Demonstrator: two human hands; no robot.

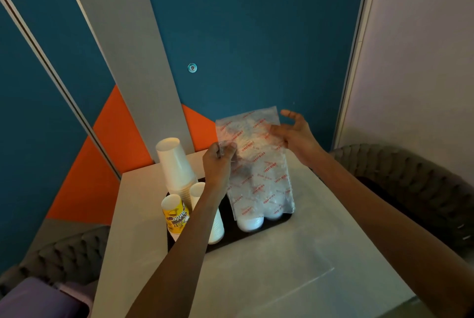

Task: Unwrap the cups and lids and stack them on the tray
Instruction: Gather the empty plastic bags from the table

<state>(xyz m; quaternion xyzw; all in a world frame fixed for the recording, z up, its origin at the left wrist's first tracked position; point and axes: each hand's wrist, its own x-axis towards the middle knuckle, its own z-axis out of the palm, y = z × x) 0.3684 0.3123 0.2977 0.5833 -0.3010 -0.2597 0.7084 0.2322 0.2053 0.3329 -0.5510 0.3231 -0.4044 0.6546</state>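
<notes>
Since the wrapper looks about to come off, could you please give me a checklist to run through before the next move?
1. The left hand pinches the plastic wrapper: ok.
2. The right hand has a firm grip on the wrapper: cannot tell.
3. The white stacks stand on the tray: ok.
4. The stacks are free of the wrapper: not ok, only their bottoms show.
5. The tall cup stack stands clear of the wrapper: ok.
</notes>
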